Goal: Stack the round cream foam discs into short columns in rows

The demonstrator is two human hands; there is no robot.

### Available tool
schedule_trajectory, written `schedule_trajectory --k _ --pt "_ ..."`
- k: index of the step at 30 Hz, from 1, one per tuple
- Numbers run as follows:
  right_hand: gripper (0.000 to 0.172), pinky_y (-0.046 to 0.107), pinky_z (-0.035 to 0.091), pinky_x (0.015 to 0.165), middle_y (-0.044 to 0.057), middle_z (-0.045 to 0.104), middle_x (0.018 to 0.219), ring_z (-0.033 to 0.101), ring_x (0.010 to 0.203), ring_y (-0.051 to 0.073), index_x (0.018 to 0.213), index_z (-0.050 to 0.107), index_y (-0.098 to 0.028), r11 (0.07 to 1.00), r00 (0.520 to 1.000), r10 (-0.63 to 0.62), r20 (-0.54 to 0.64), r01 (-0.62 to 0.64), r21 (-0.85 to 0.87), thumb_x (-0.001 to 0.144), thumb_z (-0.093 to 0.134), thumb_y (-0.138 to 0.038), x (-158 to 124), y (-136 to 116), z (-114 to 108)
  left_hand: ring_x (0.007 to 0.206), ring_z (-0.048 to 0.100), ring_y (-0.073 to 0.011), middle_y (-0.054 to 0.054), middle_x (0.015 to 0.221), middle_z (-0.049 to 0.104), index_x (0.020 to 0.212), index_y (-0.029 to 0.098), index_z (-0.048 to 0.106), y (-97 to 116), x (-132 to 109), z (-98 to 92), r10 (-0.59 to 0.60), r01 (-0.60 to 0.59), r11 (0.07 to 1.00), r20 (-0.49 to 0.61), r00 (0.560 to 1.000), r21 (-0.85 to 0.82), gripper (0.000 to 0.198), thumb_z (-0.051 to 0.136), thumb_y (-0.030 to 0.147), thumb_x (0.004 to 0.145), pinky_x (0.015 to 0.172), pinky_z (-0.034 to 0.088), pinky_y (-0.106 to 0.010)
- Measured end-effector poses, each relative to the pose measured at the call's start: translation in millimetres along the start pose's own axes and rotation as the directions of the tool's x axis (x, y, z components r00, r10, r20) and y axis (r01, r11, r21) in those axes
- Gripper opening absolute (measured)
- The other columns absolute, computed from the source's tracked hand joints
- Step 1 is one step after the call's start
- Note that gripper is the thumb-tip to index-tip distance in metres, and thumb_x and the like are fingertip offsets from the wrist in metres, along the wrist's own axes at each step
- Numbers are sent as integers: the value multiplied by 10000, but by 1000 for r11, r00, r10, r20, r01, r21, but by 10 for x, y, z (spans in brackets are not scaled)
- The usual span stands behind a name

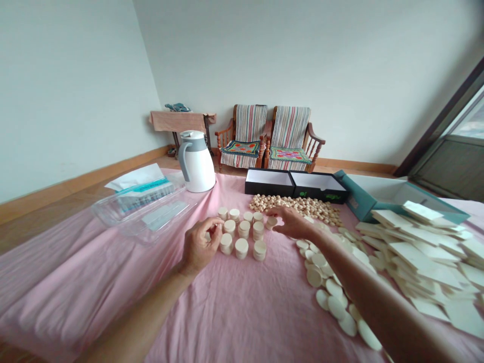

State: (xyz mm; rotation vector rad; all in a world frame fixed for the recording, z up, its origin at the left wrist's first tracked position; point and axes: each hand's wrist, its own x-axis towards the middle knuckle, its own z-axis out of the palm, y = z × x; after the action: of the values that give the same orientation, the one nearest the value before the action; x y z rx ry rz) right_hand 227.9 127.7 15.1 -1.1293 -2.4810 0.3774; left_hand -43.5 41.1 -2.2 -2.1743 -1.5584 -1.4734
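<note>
Several short stacks of round pale wooden discs [241,247] stand in rough rows on the pink cloth. At the left side of these stacks is my left hand [200,244], its thumb and fingers curled together. A pale disc edge shows in the gap of that hand; what its fingertips pinch is too small to make out. On the right side my right hand [292,222] has its thumb and fingers around a low stack of wooden discs [271,223]. Loose larger discs [336,307] lie spread below my right forearm.
Small wooden beads [302,204] lie heaped before two black boxes [269,182]. A teal box [363,194] and piled square wooden pieces [419,252] fill the right. Left stand a white jug [200,169] and a clear plastic tray [132,214]. Two chairs [289,136] are beyond.
</note>
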Motion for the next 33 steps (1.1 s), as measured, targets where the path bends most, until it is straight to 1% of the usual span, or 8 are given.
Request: schedule_trajectory --k 7,10,15,17,22,25,28,33 --pt "318 255 412 740 58 675 924 597 832 169 985 652 -160 998 999 34 -36 -36 -47 683 565 -111 21 -7 85 625 640 -131 -10 718 694 852 181 633 11 11 -7 -2 2 1000 -3 1000 7 136 509 217 810 642 500 -222" --pt "284 246 409 742 53 671 917 588 829 161 946 651 -158 999 998 13 -68 -16 -41 683 558 -108 34 12 28 636 640 -134 -15 729 695 858 181 633 -3 5 1 -8 8 1000 5 1000 5 140 505 218 814 658 502 -226" --pt "251 235 413 712 42 671 902 584 783 149 954 641 -171 993 973 111 -203 -115 -11 716 563 -172 52 62 -122 644 636 -136 -14 741 691 871 184 631 -17 1 3 1 -1 1000 3 1000 10 135 511 209 813 663 497 -228" --pt "244 233 412 713 41 671 899 584 790 149 952 640 -172 992 966 121 -229 -126 -5 720 564 -184 49 73 -146 632 634 -134 -10 727 686 867 184 630 -11 5 -1 6 -6 1000 2 1000 8 132 511 206 814 656 495 -227" --pt "234 216 394 668 21 668 865 572 751 136 913 646 -180 992 979 122 -162 -124 -3 694 564 -172 34 65 -93 647 641 -137 -13 736 692 865 182 632 2 11 -9 -3 3 1000 2 1000 5 135 509 207 814 650 495 -224" --pt "148 215 366 641 13 652 792 548 707 130 807 637 -171 988 983 137 -121 -145 -61 678 568 -180 33 41 -27 646 643 -137 -14 741 695 865 180 634 -2 10 -8 -2 2 1000 -1 1000 5 136 510 206 815 645 494 -222" --pt "92 220 334 609 18 626 735 522 675 128 747 613 -163 976 977 160 -138 -177 -123 692 561 -215 25 1 46 639 642 -136 -12 737 696 866 180 633 -6 11 -7 5 -5 1000 -2 1000 8 131 517 207 812 644 493 -222" --pt "98 226 306 591 31 626 763 521 678 132 762 600 -171 960 965 203 -169 -230 -162 714 556 -244 4 -70 169 642 642 -134 -13 740 697 868 180 633 -5 9 -8 -1 1 1000 -1 1000 1 136 511 205 813 640 493 -220"
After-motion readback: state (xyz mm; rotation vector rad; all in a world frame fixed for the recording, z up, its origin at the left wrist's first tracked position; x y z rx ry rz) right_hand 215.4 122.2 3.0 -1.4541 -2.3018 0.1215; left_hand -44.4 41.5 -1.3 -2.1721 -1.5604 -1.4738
